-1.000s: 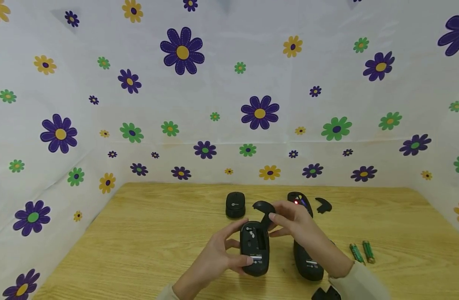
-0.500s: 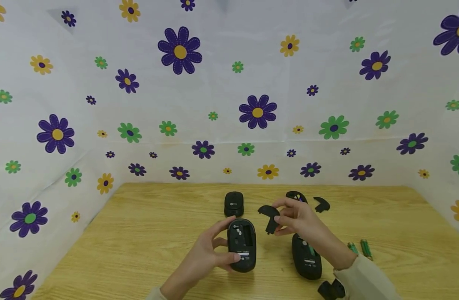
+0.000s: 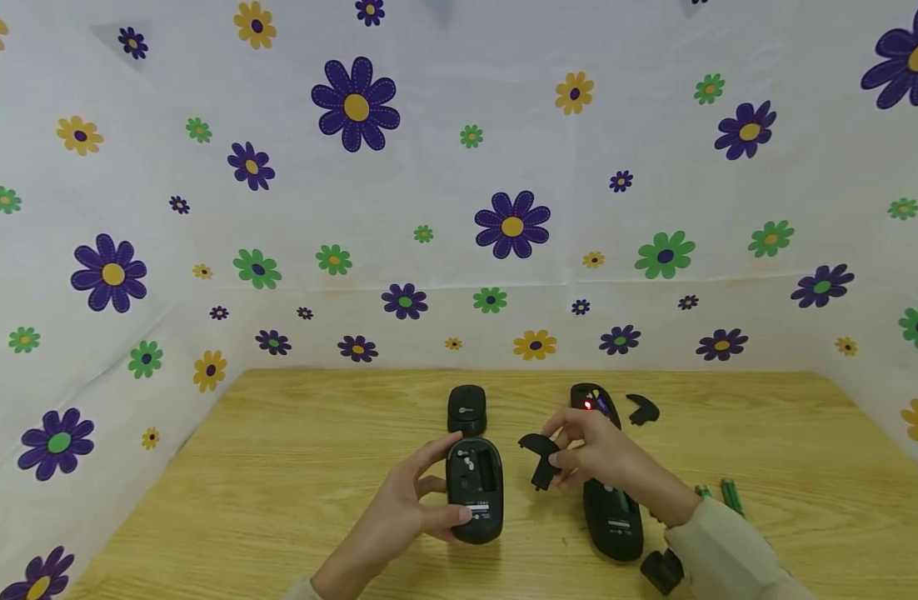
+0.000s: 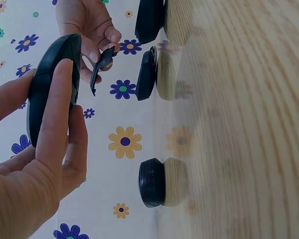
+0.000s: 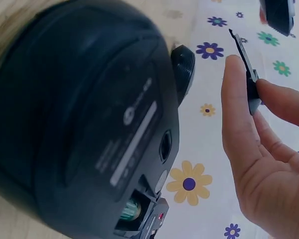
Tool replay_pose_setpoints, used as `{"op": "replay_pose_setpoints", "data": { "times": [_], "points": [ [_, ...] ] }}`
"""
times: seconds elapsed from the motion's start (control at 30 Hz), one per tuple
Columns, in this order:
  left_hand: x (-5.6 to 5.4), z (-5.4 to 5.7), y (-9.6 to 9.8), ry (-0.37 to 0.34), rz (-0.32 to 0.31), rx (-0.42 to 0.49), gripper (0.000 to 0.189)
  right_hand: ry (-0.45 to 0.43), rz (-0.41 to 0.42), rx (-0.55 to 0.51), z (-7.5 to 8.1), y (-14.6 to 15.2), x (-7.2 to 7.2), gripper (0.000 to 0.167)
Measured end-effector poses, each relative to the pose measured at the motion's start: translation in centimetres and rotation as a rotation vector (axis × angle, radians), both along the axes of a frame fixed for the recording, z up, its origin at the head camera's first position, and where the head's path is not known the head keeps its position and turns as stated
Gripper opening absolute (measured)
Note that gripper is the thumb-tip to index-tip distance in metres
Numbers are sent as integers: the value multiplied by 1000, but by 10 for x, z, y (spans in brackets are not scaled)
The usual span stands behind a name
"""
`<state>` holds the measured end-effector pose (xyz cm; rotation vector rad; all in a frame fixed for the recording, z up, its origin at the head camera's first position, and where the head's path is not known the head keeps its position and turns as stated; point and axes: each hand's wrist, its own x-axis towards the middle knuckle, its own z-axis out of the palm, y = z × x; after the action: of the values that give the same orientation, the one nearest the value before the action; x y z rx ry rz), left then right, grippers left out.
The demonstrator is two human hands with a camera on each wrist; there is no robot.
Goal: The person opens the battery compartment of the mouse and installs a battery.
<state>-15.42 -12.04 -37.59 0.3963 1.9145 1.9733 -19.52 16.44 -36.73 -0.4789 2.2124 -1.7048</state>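
Note:
My left hand point(image 3: 402, 508) grips a black computer mouse point(image 3: 476, 527) by its sides, underside up, with an empty battery slot showing along its right. The left wrist view has this mouse point(image 4: 42, 94) edge-on between thumb and fingers. To its right, my right hand point(image 3: 597, 446) pinches a black battery cover point(image 3: 543, 457) with a curved top and a narrow stem. In the right wrist view, thumb and fingertips hold the cover point(image 5: 250, 82) edge-on. Below my right hand, another upturned mouse point(image 3: 615, 529) lies on the table, a green battery point(image 5: 131, 210) in its slot.
A mouse point(image 3: 466, 408) stands upright at the back. Further right lie an upturned mouse with a red light point(image 3: 585, 395) and a loose battery cover point(image 3: 643, 410). Green batteries point(image 3: 731, 495) and a black piece point(image 3: 661, 573) lie near my right sleeve on the wooden table point(image 3: 294, 475).
The cover, at first against the mouse's slot, has come away to the right and lower in my right hand. My left hand has shifted the mouse left.

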Motion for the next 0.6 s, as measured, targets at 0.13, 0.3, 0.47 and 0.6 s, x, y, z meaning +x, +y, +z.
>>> {"op": "replay_pose_setpoints", "data": {
  "times": [0.13, 0.3, 0.47, 0.6],
  "points": [
    [0, 0, 0, -6, -8, 16, 86, 18, 20, 80, -1, -2, -2, 25],
    [0, 0, -2, -10, -12, 25, 85, 70, 68, 208, -3, -9, -4, 19],
    [0, 0, -2, -16, -7, 28, 85, 105, 115, 275, -7, -14, -5, 17],
    [0, 0, -3, -17, -3, 31, 85, 168, 128, 340, -10, -16, -6, 17]
  ]
}}
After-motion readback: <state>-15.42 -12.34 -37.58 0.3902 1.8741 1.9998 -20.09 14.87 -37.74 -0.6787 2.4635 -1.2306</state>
